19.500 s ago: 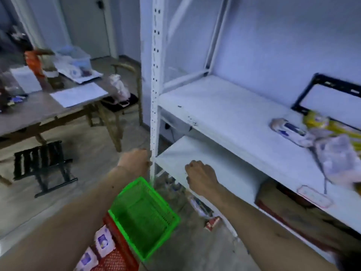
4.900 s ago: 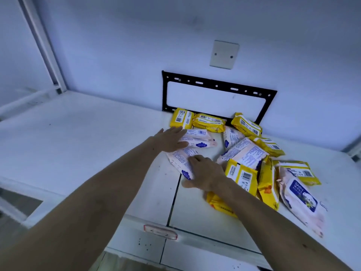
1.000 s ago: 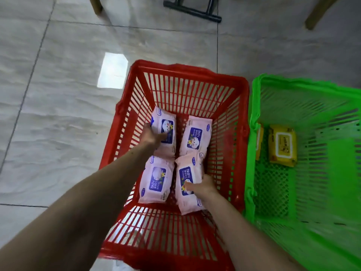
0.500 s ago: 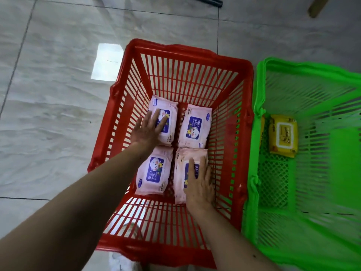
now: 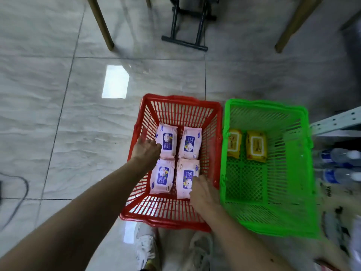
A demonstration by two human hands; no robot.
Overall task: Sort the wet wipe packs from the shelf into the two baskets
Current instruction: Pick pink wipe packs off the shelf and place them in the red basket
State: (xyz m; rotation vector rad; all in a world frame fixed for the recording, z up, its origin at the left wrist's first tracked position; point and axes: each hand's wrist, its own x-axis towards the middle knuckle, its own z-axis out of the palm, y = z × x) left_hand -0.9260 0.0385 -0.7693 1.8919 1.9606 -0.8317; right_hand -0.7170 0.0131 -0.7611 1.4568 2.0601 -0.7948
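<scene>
From the head view, we are looking down at a red basket [image 5: 214,137] and a green basket [image 5: 293,173] sitting side by side on the floor [image 5: 58,114]. Four pink packs [image 5: 187,142] are lying flat in the red basket, two by two. Two yellow packs [image 5: 256,146] are lying in the green basket. Our left hand [image 5: 145,151] is hanging over the far left pink pack, fingers loosely curled, holding nothing. Our right hand [image 5: 203,192] is lying loosely open on the near right pink pack, not gripping it. Our white shoes [image 5: 145,249] are showing below the baskets.
</scene>
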